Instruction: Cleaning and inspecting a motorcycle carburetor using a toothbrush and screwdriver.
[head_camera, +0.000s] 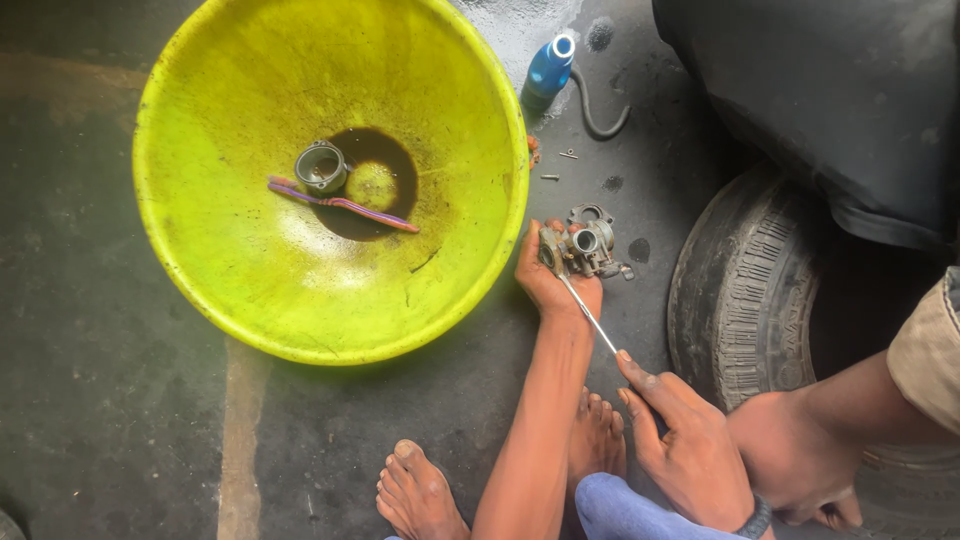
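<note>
My left hand (552, 283) grips a small grey metal carburetor (583, 248) just above the dark concrete floor, to the right of a big yellow-green basin (200, 260). My right hand (688, 442) holds a thin metal screwdriver (590, 318); its tip reaches into the carburetor body. A metal ring part (320, 166) and a red-purple toothbrush (343, 203) lie in the basin beside a pool of dark liquid (388, 160).
A blue bottle (549, 68) and a curved black hose (598, 118) lie at the top. Small screws (568, 155) are scattered on the floor. A worn tyre (750, 290) stands at the right under a dark cover. My bare feet (418, 495) rest at the bottom.
</note>
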